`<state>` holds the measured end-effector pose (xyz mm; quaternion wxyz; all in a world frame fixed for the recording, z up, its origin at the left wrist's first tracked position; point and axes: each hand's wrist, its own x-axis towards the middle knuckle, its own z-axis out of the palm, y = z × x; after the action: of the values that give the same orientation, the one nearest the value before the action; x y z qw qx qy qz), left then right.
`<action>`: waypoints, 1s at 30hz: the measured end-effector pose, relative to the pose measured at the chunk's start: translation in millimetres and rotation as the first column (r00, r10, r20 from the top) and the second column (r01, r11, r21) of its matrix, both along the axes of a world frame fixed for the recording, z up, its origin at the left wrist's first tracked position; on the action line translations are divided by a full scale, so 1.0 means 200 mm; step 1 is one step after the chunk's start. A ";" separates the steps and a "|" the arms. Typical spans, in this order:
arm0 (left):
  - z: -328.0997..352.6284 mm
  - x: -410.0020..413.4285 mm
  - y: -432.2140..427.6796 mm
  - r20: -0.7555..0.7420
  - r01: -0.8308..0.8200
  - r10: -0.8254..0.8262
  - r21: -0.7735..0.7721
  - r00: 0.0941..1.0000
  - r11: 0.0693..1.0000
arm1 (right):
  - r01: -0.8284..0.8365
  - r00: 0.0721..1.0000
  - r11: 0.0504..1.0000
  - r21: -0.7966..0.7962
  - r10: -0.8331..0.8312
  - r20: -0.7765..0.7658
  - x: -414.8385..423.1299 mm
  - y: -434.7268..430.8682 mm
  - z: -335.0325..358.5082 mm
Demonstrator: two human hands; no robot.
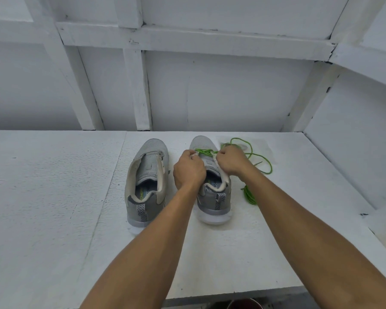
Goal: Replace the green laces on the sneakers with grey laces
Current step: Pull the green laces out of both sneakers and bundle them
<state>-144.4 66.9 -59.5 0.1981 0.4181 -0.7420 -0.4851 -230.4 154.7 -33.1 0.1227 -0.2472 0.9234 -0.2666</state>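
Left grip [188, 170] and right grip [232, 160] are both curled tight at the front eyelets of the right sneaker [214, 204]. Left looks pinched on the shoe's pale eyelet edge. Right looks clamped on the green lace [204, 152] where it leaves the shoe, though the fingertips are hidden so I can't confirm.

The lace is threaded only through the last rows near the toe. The rest trails in loose loops on the worktop [54, 197], right of the shoe. The left sneaker [146, 181] sits just beside it, tongue open, 0 laces in it. A 2nd green lace [250, 196] lies bunched on the worktop near the right shoe's heel — my read is that it came off the left shoe. Grey laces are not in view.

Handling:
- **Lace:** light, soft cord with no stiffness, likely to snag in an eyelet if dragged sideways.
- **Where to hold:** take it close to the eyelet and pull straight out along the hole, or lead by the stiff tip.
- **Shoe:** looks light and will probably slide on the worktop, so 1 hand pins the upper while the other pulls.

Judgement: removal is nearly done — grey rethreading not started.
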 end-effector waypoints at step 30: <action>0.25 -0.19 -0.30 0.464 0.422 -0.279 -0.238 0.841 0.875 | 0.418 0.887 0.803 -0.425 -0.258 0.384 0.07 0.02 -0.16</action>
<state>-182.7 6.0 -10.0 0.0094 0.3271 -0.9020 -0.2816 -216.1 158.1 -64.6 0.1470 -0.0552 0.8219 -0.5476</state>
